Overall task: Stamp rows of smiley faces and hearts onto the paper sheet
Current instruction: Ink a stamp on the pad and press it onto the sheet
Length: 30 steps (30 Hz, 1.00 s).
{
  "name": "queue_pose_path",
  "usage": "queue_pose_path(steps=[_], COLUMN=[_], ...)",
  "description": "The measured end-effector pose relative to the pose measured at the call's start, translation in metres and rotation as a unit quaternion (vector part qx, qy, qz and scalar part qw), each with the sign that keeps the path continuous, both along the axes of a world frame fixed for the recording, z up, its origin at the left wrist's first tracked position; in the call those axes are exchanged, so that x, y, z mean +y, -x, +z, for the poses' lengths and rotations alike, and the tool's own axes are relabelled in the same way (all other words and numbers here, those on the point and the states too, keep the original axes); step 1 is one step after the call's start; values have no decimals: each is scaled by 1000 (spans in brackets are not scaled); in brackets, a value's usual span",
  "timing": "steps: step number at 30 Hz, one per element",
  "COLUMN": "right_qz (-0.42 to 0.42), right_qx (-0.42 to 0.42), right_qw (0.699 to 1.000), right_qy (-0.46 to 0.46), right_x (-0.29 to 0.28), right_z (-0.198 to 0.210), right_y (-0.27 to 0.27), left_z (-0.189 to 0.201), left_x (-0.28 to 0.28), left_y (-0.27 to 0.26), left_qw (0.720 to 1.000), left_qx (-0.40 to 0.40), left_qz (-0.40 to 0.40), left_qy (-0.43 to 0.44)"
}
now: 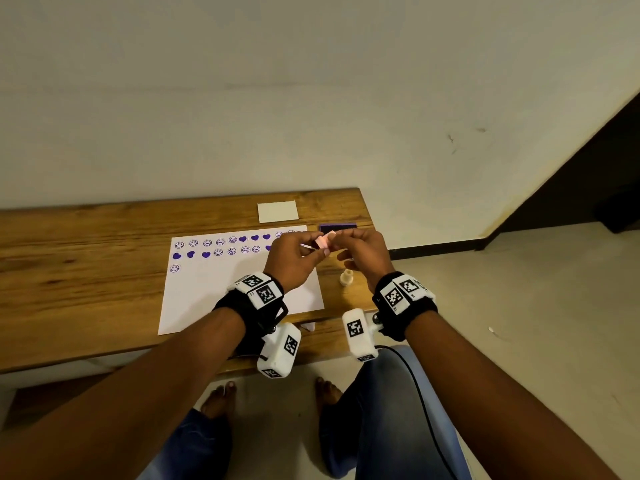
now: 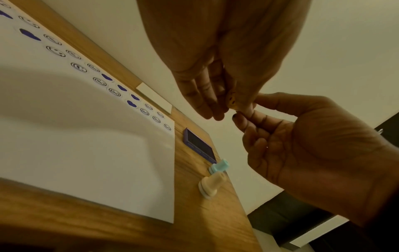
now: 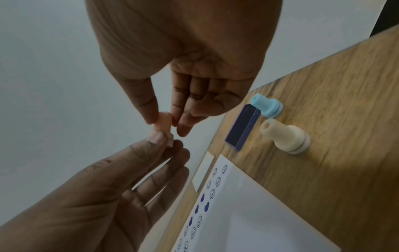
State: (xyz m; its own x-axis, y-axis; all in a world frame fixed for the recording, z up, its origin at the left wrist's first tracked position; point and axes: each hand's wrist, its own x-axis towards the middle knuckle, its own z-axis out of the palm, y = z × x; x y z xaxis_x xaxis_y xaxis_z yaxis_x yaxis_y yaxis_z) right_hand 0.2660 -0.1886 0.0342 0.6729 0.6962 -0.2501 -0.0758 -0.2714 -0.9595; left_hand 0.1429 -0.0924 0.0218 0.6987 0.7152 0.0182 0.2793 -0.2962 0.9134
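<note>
A small pink stamp [image 1: 325,241] is held in the air between both hands, above the right end of the paper sheet [image 1: 221,299]. My left hand [image 1: 310,245] pinches its base end. My right hand [image 1: 346,244] pinches the other end with thumb and fingers, as the right wrist view shows on the pink stamp [image 3: 164,127]. The sheet carries two rows of purple smileys and hearts, plus one smiley [image 1: 175,268] starting a third row. The purple ink pad [image 1: 337,227] lies open just beyond the hands.
A cream stamp [image 1: 346,277] stands on the wooden table [image 1: 86,271] right of the sheet, below my right hand. A light blue stamp [image 3: 266,107] stands beside the ink pad [image 3: 241,127]. A white card [image 1: 277,211] lies behind the sheet. The table's right edge [image 1: 367,209] is close.
</note>
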Motion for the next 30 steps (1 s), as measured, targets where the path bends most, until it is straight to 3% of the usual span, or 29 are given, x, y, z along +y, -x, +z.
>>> queue_pose_path(steps=[7,11,12,15,18,23,30], right_qz=[39,-142,-152,-76,13,52,81], right_qx=[-2,30,36,-85,-217,-124,-284], right_qw=[999,987,985,993,968,985,931], right_qy=[-32,-64,-69,23,127,106,213], right_x=[6,8,7,8,15,30,49], right_z=[3,8,9,7,4,-3,-23], right_y=[-11,-53,-65,-91,-96,-97,-106], left_z=[0,-10,-14,-26,-36,-47,-68], left_x=[3,7,9,11,11,7,10], left_y=[-3,-1,2,4,-6,-38,-59], left_qw=[999,995,996,998,997,996,988], left_qx=[0,-7,6,53,74,80,149], left_qz=[-16,30,28,-11,-22,-5,-27], left_qy=[43,90,84,27,17,22,-9])
